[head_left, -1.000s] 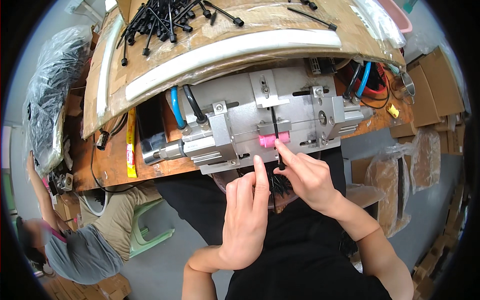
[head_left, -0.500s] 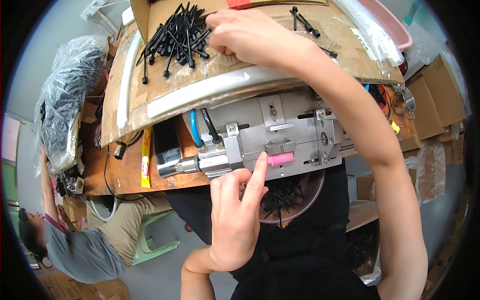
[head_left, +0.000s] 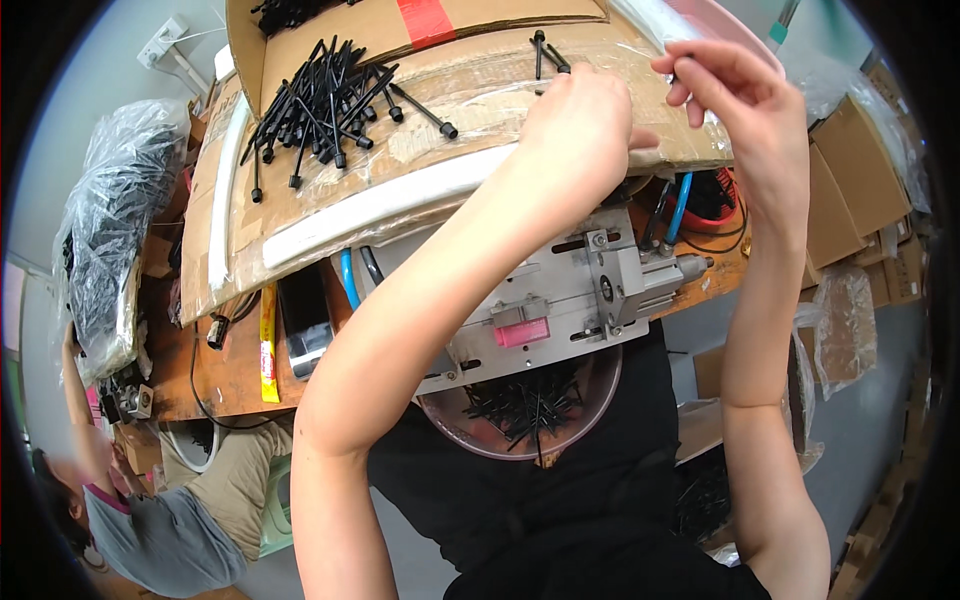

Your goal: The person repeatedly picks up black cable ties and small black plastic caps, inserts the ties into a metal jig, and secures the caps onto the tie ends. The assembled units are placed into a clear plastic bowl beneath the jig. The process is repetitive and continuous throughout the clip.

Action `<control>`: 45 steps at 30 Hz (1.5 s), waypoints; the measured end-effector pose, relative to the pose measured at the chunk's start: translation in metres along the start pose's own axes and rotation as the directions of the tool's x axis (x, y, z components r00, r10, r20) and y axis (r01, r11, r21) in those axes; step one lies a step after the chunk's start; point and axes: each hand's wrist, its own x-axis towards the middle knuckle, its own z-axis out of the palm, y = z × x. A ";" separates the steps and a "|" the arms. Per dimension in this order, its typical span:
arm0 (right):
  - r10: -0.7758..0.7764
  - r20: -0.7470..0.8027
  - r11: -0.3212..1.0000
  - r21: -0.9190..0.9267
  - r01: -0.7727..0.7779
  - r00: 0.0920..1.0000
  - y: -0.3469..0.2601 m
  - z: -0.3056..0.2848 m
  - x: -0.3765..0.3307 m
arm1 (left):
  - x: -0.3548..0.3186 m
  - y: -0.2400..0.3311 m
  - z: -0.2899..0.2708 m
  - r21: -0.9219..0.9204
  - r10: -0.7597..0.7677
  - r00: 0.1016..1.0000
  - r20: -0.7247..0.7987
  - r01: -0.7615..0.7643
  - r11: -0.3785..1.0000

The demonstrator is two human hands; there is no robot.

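Note:
My left hand [head_left: 580, 125] reaches across over the cardboard sheet [head_left: 470, 100], back upward, beside a few loose black pins [head_left: 540, 55]. Its thumb points right, while its fingertips are mostly hidden. To its right, my right hand [head_left: 745, 110] is raised with thumb and forefinger pinched together. A small dark bit shows at that pinch, too small to name. Below my left forearm lies a metal fixture [head_left: 585, 290] with a pink block [head_left: 522, 332] at its near edge. The forearm covers the fixture's left part. A pile of black headed pins [head_left: 325, 105] lies on the cardboard.
A bowl [head_left: 437, 425] of black pins sits below the table edge. On the wooden table [head_left: 180, 385] are a yellow tube [head_left: 268, 345] and a dark flat device [head_left: 305, 320]. A plastic-wrapped bundle [head_left: 120, 220] stands left, near a seated person [head_left: 170, 530]. Cardboard boxes [head_left: 865, 180] stand right.
My right hand has left the pin pile and moved right. My left hand has gone from the pink block up over the cardboard. One pin now lies apart from the pile's right side.

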 end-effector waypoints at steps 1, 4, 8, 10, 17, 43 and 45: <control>0.005 -0.035 1.000 -0.013 -0.005 0.999 0.002 0.000 -0.006 | 0.005 0.003 0.000 -0.015 -0.052 0.991 0.123 0.055 0.998; 0.012 -0.084 0.999 0.051 -0.007 0.996 0.002 0.010 -0.020 | -0.011 0.001 0.001 -0.066 0.027 0.998 -0.049 -0.030 0.997; 0.194 -0.086 0.940 0.303 -0.160 0.977 -0.011 0.027 -0.040 | -0.075 0.022 -0.014 -0.047 0.055 0.956 -0.289 -0.071 0.996; 0.254 0.014 0.850 0.474 -0.230 0.967 -0.013 0.038 -0.053 | -0.120 0.028 -0.005 -0.052 0.084 0.931 -0.355 -0.109 0.993; 0.384 0.306 0.632 0.600 -0.490 0.871 -0.030 0.072 -0.072 | -0.190 0.037 0.010 0.087 0.072 0.928 -0.365 -0.043 0.995; 0.446 0.442 0.670 0.412 -0.618 0.778 -0.060 0.073 -0.075 | -0.223 0.041 -0.018 0.018 0.114 0.963 -0.246 -0.113 0.993; 0.457 0.446 0.671 0.395 -0.627 0.770 -0.063 0.072 -0.075 | -0.223 0.042 -0.018 0.026 0.111 0.965 -0.239 -0.108 0.994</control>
